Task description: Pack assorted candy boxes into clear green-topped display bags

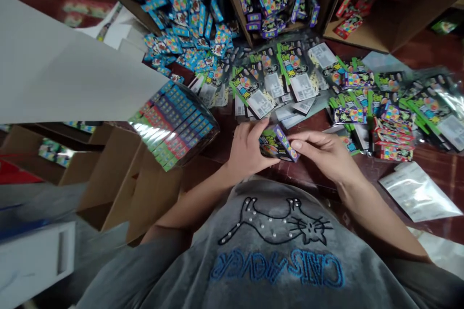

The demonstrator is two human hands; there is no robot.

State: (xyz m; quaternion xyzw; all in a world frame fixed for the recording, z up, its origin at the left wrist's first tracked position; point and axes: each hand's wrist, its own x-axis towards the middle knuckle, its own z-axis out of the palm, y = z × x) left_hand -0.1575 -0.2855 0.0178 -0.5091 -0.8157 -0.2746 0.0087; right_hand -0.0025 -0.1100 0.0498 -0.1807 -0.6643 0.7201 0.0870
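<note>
Largest first: on your crowded table (293, 171), a swinging left forearm could knock the wrapped block of small boxes (174, 125), which seems close to the edge. Next, the stack of red packets (393, 137), beyond your right hand (329, 157), could topple if you brush it. Smaller still, the black-and-purple box (273, 145) sits between your hands: your left hand (246, 149) cups it and your right pinches its purple side. Squeezing hard could crush it; a crooked thumb push could crease that side.

Shirt (261, 222): gray fabric, gray sleeves.
Cat outline (275, 222): black, white bead dots.
Lettering (279, 266): blue, puffy, "CATS".
</note>
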